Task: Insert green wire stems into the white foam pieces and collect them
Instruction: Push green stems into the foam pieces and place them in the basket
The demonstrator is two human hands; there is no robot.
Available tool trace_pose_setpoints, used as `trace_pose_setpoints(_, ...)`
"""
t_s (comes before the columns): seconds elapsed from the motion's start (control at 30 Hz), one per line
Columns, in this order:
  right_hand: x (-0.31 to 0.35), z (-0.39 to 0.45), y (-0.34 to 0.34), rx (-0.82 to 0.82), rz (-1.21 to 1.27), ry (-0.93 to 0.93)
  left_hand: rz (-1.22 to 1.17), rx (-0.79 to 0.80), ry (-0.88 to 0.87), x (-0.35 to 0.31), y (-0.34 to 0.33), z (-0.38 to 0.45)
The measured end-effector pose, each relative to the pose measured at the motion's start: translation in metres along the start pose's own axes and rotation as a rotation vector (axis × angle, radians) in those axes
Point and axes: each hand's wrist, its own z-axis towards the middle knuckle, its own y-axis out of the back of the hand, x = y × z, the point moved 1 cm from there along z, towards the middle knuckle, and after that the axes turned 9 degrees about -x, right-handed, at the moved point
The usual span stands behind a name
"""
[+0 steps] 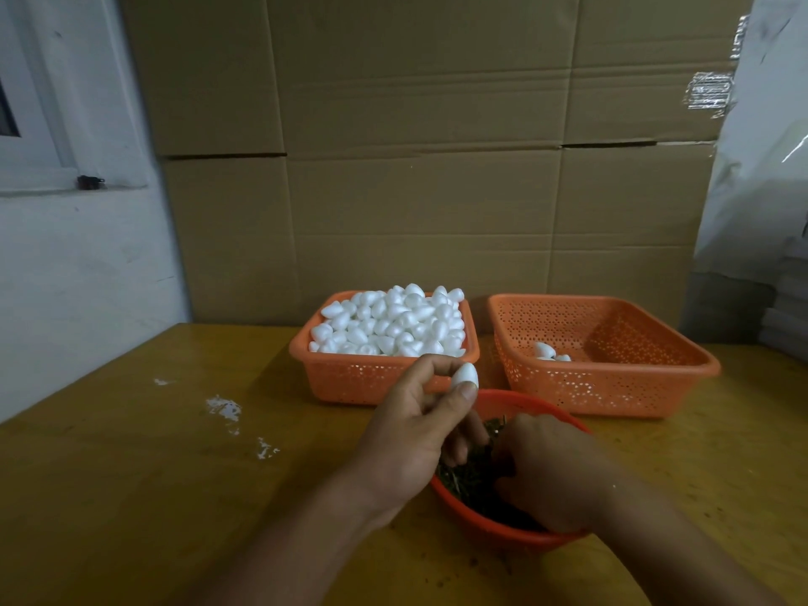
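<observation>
**Stem pickup, one foam piece in hand**

While my right hand (553, 472) reaches into the red bowl (494, 529) of green stems (470, 478), fingers curled down among them, I cannot tell whether it grips one. My left hand (417, 424) pinches a foam piece (466, 375) between thumb and forefinger above the bowl. Beyond stand the full basket (371, 378) of foam pieces (393, 321) and, right of it, the collecting basket (612, 387) holding a few.

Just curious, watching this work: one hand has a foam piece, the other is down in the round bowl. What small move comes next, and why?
Probably the right hand lifts one green stem out of the red bowl and brings it to the foam piece. The left hand pinches that piece with no stem in it yet, and the right hand's fingers are down among the stems.
</observation>
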Motion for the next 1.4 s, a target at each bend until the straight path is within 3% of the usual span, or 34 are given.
trace_pose_setpoints(0.13,-0.001,-0.001,-0.002,-0.029,0.067,-0.041,-0.171,-0.073,0.111,0.0,0.002,0.003)
trace_pose_setpoints(0.33,-0.005,-0.004,0.001,-0.086,0.246,-0.074,-0.368,-0.052,0.254,-0.003,0.005,0.003)
trace_pose_setpoints(0.53,-0.012,-0.013,0.009,-0.237,0.388,-0.065,-0.396,-0.027,0.295,-0.004,0.006,0.003)
trace_pose_setpoints(0.97,0.006,-0.029,0.029,-0.509,1.12,-0.001,-0.378,0.003,0.363,-0.008,0.008,0.002)
trace_pose_setpoints(1.4,0.01,-0.03,0.025,-0.54,1.09,0.032,-0.342,0.0,0.381,-0.008,0.006,0.0)
